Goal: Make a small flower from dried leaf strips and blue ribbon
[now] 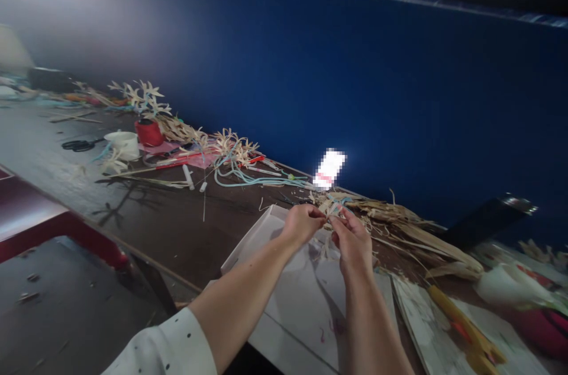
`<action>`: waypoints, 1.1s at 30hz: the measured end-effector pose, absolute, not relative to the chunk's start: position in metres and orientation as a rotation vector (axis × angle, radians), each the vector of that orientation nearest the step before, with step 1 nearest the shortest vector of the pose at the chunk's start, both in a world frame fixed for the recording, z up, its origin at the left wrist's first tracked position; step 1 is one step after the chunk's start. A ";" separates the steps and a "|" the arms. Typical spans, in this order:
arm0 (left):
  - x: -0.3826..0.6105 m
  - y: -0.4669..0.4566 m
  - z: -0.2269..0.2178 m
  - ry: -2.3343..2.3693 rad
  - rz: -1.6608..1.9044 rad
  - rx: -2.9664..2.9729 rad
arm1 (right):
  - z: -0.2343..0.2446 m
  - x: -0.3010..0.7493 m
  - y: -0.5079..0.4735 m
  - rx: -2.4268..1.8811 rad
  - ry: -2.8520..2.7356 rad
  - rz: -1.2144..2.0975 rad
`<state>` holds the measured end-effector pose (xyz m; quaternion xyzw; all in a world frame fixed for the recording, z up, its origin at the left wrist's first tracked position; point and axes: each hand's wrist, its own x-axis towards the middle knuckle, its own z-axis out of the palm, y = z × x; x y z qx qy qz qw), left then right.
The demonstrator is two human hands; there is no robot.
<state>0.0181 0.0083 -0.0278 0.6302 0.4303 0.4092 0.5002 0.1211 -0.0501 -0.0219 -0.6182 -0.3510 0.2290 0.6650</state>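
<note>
Over a white box lid (248, 240), my two hands meet with their fingertips almost touching. My left hand (304, 224) is closed in a pinch at a pale flower-like bunch of dried husk strips (323, 249). Closed on the same piece from the other side is my right hand (356, 243), its fingers curled. A light blue strand (342, 202) shows just behind the right fingertips. Blur and the fingers hide exactly where each hand grips. Loose dried husks (399, 212) lie just beyond and to the right.
A lit phone (329, 169) leans on the blue wall (399, 97). Finished-looking husk flowers (233, 147), a white cup (123, 145), red thread spool (149, 133) and black scissors (82, 144) lie leftward. At right are a yellow tool (465, 327) and papers. A red stool (57, 227) stands left.
</note>
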 end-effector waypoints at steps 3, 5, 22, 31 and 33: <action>0.019 0.007 -0.026 0.966 0.941 1.410 | -0.022 0.122 -0.050 -1.390 -0.786 0.555; 0.019 0.006 -0.024 0.913 0.931 1.358 | -0.022 0.124 -0.050 -1.400 -0.786 0.540; 0.021 0.005 -0.015 0.843 0.895 1.164 | -0.023 0.125 -0.050 -1.349 -0.815 0.562; 0.021 0.007 -0.020 0.821 0.909 1.237 | -0.021 0.126 -0.051 -1.366 -0.813 0.546; 0.020 0.006 -0.019 0.817 0.915 1.260 | -0.021 0.126 -0.052 -1.347 -0.813 0.553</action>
